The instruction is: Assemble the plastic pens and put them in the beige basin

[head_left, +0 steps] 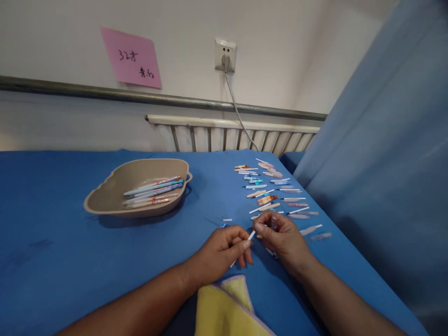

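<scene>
My left hand [224, 249] pinches a thin white pen refill [250, 236] between thumb and fingers over the blue cloth. My right hand [282, 235] meets it at the refill's upper end and also holds a clear pen barrel [273, 220] in its closed fingers. Just beyond my hands lie several loose pen parts [269, 191], white refills, coloured barrels and caps, spread in rows. A beige tray [105, 200] to the left holds several assembled pens [154, 191].
A yellow cloth [224, 312] lies at the near edge between my forearms. A blue curtain [378, 140] hangs on the right. On the wall behind are a pink note [132, 58], a socket with a cable [226, 55] and a radiator [231, 135].
</scene>
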Available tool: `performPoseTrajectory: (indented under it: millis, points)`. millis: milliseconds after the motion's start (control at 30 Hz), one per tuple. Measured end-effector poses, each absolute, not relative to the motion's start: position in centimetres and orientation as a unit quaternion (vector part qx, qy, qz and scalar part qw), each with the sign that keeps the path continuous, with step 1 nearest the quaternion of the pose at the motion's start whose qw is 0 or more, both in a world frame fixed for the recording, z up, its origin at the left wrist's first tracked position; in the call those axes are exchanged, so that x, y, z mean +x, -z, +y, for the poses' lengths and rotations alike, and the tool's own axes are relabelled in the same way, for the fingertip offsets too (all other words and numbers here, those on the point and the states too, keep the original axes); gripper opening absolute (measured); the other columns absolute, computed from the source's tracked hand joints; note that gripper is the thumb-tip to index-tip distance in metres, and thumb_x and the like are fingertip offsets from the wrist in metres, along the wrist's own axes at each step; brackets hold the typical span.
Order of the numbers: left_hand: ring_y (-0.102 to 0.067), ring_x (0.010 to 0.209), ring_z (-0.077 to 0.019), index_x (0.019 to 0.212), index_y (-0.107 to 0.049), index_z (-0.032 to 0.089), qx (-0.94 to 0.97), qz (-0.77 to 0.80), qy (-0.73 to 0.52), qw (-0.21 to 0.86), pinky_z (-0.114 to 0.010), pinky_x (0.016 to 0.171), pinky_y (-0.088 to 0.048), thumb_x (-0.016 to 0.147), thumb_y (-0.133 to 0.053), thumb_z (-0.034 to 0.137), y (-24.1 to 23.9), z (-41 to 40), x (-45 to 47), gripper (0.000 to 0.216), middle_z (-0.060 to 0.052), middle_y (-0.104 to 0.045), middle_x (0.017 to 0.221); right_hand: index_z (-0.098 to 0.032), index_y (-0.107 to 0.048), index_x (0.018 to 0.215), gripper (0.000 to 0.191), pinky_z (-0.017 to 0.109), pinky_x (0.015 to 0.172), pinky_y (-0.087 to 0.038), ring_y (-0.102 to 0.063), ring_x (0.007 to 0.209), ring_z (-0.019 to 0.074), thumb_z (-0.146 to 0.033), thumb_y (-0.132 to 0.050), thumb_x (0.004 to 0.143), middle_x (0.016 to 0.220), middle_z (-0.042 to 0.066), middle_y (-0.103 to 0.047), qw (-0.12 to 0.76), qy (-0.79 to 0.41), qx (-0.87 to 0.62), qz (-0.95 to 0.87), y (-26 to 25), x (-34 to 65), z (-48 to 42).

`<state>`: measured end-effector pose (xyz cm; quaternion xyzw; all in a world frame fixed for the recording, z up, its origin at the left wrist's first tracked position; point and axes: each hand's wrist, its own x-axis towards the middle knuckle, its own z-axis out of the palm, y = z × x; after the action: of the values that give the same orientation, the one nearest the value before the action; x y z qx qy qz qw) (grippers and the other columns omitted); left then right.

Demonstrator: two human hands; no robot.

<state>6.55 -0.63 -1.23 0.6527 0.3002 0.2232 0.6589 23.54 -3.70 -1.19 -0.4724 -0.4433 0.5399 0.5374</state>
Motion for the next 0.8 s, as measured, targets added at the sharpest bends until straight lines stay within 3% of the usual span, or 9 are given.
performPoseTrajectory:
  millis: [133, 367, 600, 800]
  points:
    - [-0.059, 0.061, -0.0113, 0.079, -0.053, 0.015, 0.649, 0.296, -0.228, 0.662, -0.02, 0.053, -0.039, 0.083, -0.054, 0.037, 1.4, -0.8, 6.6, 0.023, -0.003, -0.067, 0.07, -0.017, -0.058, 0.073, 0.023, 0.022, 0.053, -0.032, -0.043, 0.058, 0.0089, -0.034, -0.073, 0.067, 0.066, -0.003, -0.052, 0.558, -0.506, -0.473, -0.457, 1.2, 23.2, -3.8]
    - [-0.06, 0.071, -0.0142, 0.078, -0.052, 0.015, 0.635, 0.277, -0.244, 0.679, -0.026, 0.066, -0.043, 0.081, -0.058, 0.032, 2.3, -0.7, 6.5, 0.018, -0.005, -0.067, 0.078, -0.018, -0.06, 0.074, 0.019, 0.023, 0.057, -0.035, -0.047, 0.06, 0.0101, -0.031, -0.072, 0.068, 0.067, -0.003, -0.056, 0.555, -0.495, -0.468, -0.478, 1.5, 23.1, -3.8]
    - [-0.038, 0.056, -0.0076, 0.069, -0.057, 0.013, 0.68, 0.307, -0.253, 0.616, -0.02, 0.053, -0.03, 0.077, -0.061, 0.032, 1.4, -0.5, 6.5, 0.021, 0.005, -0.044, 0.059, -0.019, -0.06, 0.076, 0.017, 0.023, 0.057, -0.038, -0.049, 0.06, 0.0107, -0.03, -0.071, 0.069, 0.067, -0.002, -0.057, 0.552, -0.484, -0.466, -0.493, 1.6, 23.0, -4.0]
    - [-0.035, 0.055, -0.0079, 0.072, -0.058, 0.012, 0.673, 0.323, -0.251, 0.616, -0.02, 0.052, -0.03, 0.076, -0.061, 0.032, 1.4, -0.5, 6.6, 0.02, 0.005, -0.043, 0.059, -0.019, -0.061, 0.074, 0.015, 0.024, 0.057, -0.039, -0.05, 0.061, 0.0119, -0.029, -0.07, 0.07, 0.065, -0.001, -0.058, 0.547, -0.481, -0.464, -0.504, 1.3, 22.9, -4.1]
